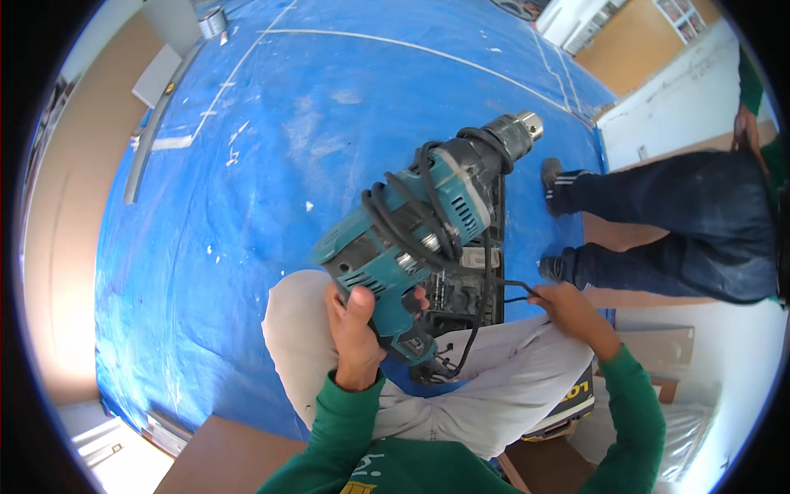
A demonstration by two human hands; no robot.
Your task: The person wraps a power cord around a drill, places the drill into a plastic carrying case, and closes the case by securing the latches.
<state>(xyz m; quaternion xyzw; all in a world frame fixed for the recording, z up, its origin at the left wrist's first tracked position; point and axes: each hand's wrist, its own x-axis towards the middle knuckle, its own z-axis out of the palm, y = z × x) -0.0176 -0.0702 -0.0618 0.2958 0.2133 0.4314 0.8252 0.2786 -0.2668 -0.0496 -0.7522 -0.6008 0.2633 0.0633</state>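
My left hand (355, 325) is closed round the handle of a teal and black power drill (395, 239), which tilts up to the right above my lap. Its metal chuck (531, 125) has no bit visible in it. Several turns of black power cord (403, 222) wrap the drill's body, and a loose length hangs down beside the handle. To the right, my right hand (568, 313) pinches part of that cord near my knee. Beneath the drill, partly hidden by it, lies an open black tool case (461, 292) with small pieces in its compartments.
Blue sheeting (271, 165) covers the floor. Another person in dark trousers (675, 222) stands close on the right. A long grey level (156, 123) lies at the left, near a metal can (212, 23). A black and yellow box (568, 407) is beside my right leg.
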